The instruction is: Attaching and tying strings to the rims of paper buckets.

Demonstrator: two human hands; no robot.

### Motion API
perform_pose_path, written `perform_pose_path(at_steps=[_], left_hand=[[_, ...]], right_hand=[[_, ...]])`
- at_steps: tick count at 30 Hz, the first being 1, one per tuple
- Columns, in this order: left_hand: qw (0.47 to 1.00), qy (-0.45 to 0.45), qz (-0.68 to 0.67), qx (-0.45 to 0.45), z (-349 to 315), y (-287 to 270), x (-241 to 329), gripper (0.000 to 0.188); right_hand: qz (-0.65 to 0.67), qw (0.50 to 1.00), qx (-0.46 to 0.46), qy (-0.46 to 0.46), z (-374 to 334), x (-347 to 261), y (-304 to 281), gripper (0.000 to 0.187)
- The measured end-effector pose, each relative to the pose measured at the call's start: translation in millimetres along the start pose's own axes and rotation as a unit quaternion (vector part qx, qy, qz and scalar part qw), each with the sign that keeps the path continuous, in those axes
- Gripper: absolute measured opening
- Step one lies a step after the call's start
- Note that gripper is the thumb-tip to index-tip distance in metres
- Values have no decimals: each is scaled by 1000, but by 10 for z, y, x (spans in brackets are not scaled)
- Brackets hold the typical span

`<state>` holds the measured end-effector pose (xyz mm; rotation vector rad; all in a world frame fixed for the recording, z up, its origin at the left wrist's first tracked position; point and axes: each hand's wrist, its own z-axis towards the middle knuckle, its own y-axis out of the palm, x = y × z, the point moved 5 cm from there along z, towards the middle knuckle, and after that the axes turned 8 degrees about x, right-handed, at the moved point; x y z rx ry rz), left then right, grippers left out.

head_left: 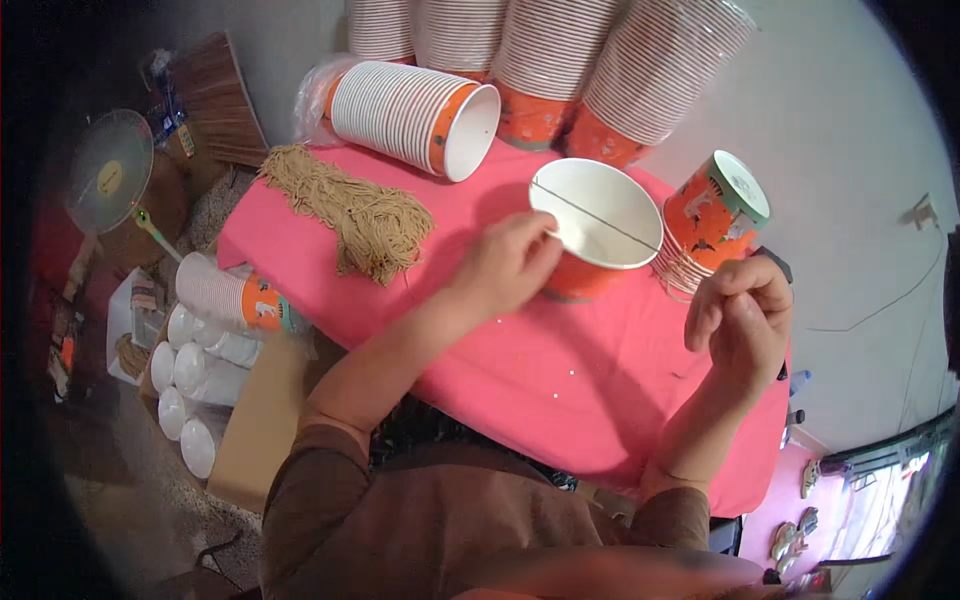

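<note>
An open paper bucket (590,205), white inside and orange outside, stands on the pink-covered table in front of me. A thin dark cord (600,216) runs straight across its mouth from rim to rim. My left hand (508,262) is at the near left side of the rim, its thumb and fingers closing on the edge. To the right, my right hand (742,322) is raised above the table with fingers curled and thumb drawn in. What it pinches, if anything, is too small to make out. Beyond it, upside-down nested orange buckets (712,212) have loose cords at their rims.
A bundle of tan cords (350,215) lies on the pink cloth (480,365) at the left. Nested buckets (400,115) lie on their side behind it; tall wrapped stacks (550,60) stand along the back. A cardboard box (262,425) of white-based cups is below left.
</note>
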<state>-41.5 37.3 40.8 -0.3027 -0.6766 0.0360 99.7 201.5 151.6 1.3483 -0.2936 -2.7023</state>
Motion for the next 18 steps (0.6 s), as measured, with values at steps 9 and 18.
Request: perform_pose_path(at_steps=[9, 18], left_hand=[[993, 32, 84, 73, 476, -379, -156, 17], [854, -296, -352, -243, -248, 100, 681, 28]], right_hand=[[65, 997, 29, 44, 116, 234, 14, 18], [236, 960, 72, 132, 214, 873, 69, 12]])
